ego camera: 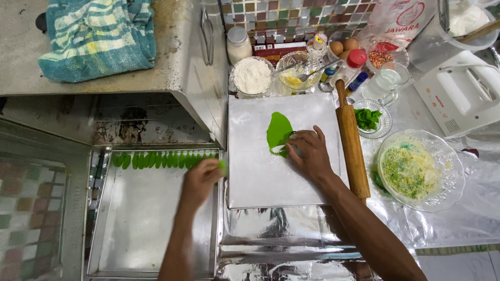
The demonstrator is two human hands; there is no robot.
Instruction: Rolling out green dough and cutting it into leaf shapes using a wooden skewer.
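A kitchen counter lined with crinkled silver foil (291, 244) runs below a wall of small coloured mosaic tiles (291, 13). To its left stands a metal oven top bearing a blue and white checked towel (99, 36).

The left hand (200, 179) hangs over the right end of a shallow rectangular metal baking tray (130, 239). Its fingers are closed in a pinch on a small green leaf-shaped dough piece (223, 165), partly blurred. A row of like green dough pieces (156, 160) lies along the tray's far edge, running left to right; the pinched piece sits just beyond the row's right end, by the tray's rim.

The right hand (311, 153) rests on a white square work board (260, 177), fingers curled and pressed down at the lower edge of a flat green sheet of rolled dough (278, 130). Whether it holds a cutter cannot be told. The sheet lies up and left of that hand, its long axis roughly away from the person.

A wooden rolling pin (351, 148) lies beside the board's right edge. Beyond are a glass bowl of yellow-green crumbly mixture (411, 169) and a round bowl of white flour (252, 76).
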